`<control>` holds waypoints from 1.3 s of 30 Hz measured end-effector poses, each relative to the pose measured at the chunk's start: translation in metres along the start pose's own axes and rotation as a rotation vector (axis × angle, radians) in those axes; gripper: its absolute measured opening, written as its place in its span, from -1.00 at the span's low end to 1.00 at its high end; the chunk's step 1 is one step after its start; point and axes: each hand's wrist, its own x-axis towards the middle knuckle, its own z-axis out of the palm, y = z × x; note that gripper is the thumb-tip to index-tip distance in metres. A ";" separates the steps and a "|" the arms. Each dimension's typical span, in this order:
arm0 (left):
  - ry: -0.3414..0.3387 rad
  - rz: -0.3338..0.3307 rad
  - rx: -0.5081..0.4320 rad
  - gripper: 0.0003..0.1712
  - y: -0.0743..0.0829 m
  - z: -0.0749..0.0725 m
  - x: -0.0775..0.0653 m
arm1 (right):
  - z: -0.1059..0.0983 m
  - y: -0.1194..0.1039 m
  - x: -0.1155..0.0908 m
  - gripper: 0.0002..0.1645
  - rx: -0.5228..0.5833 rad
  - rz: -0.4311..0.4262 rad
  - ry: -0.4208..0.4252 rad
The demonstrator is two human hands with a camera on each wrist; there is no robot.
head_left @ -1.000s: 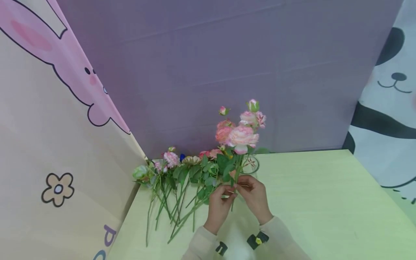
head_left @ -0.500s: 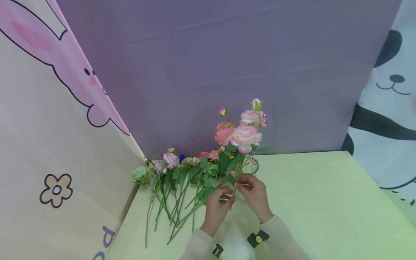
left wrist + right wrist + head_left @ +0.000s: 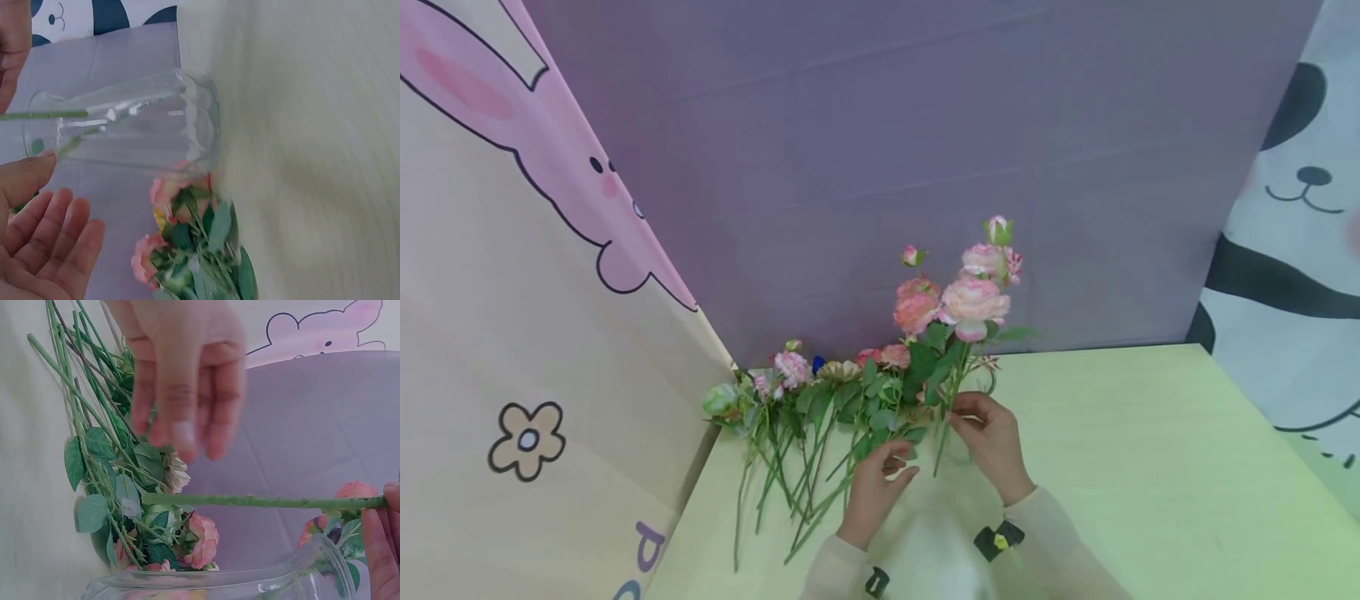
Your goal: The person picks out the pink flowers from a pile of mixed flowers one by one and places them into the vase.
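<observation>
My right hand (image 3: 992,437) pinches the green stem (image 3: 269,501) of a pale pink artificial rose (image 3: 975,302), which stands upright with a bud on top. In the right wrist view, the bare lower end of that stem points past the mouth of a clear glass vase (image 3: 206,582). My left hand (image 3: 874,490) is off the stem, lower and to the left, with fingers loosely bent and nothing in them. Inside the glass vase (image 3: 125,140) in the left wrist view a stem shows. A coral rose (image 3: 916,308) rises beside the pale pink one.
Several artificial flowers (image 3: 820,417) lie on the table's left side, heads toward the back and stems toward me. A purple backdrop (image 3: 865,167) closes the rear, a panel with a rabbit drawing (image 3: 557,150) the left side. The pale table top (image 3: 1135,467) extends to the right.
My left hand has let go of the stem and moved down and left. My right hand has shifted the pale pink rose slightly up and to the right.
</observation>
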 end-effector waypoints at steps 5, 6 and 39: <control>0.011 0.013 0.065 -0.67 -0.013 -0.012 -0.004 | -0.001 0.003 0.004 -0.83 -0.007 -0.012 0.000; 0.014 0.008 0.081 -0.67 -0.015 -0.014 -0.005 | -0.002 0.005 0.005 -0.83 -0.005 -0.017 0.003; 0.147 -0.186 0.296 -0.64 -0.072 -0.094 -0.019 | -0.021 0.002 0.044 -0.83 -0.112 -0.153 0.059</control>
